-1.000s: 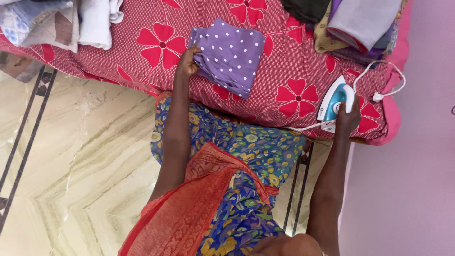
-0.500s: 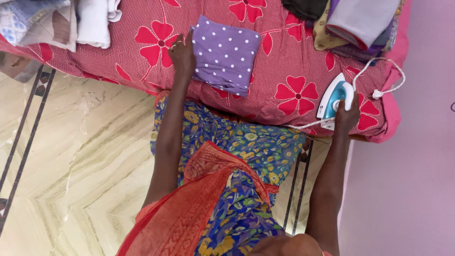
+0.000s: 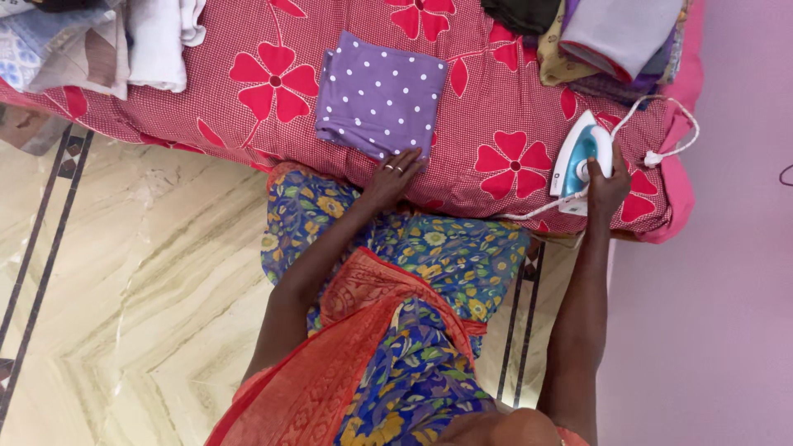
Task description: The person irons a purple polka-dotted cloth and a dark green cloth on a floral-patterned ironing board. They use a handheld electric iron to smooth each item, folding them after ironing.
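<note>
Now the left hand (image 3: 395, 175) lies spread on the folded purple cloth's (image 3: 379, 94) near edge; right hand (image 3: 607, 183) grips the iron (image 3: 581, 154).

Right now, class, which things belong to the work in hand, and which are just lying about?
In hand:
- left hand at the near edge of the folded purple polka-dot cloth
- right hand gripping the blue-and-white iron

Lying about:
- pile of folded clothes, far right
- light clothes, far left
- red floral bedspread
</note>
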